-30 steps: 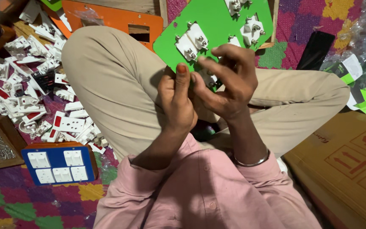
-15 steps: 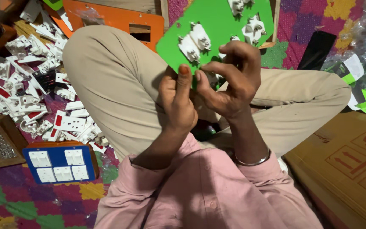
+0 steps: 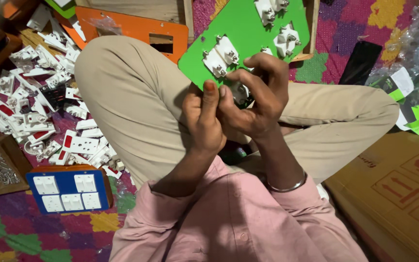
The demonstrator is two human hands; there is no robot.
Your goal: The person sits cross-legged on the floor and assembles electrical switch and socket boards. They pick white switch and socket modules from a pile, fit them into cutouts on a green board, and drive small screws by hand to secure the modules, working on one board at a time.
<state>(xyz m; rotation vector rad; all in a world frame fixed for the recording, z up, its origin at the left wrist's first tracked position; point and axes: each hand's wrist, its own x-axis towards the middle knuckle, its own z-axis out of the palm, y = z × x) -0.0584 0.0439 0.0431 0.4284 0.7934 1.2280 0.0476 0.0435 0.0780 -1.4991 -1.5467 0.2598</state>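
A: While the flat green plastic panel (image 3: 241, 36) leans over the lap, where are the hands?
B: Left hand (image 3: 203, 119) curled shut against its lower edge; right hand (image 3: 258, 99) gripping that edge, beside blocky white sockets (image 3: 221, 56) with metal screws.
A: Surroundings?
B: Glossy white switches (image 3: 40, 102) heaped on patterned floor; blue switchboard (image 3: 69, 189); cardboard box (image 3: 394, 194).

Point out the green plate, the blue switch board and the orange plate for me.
green plate (image 3: 248, 29), head view, bare upper face.
blue switch board (image 3: 69, 191), head view, front face centre.
orange plate (image 3: 122, 31), head view, flat face.
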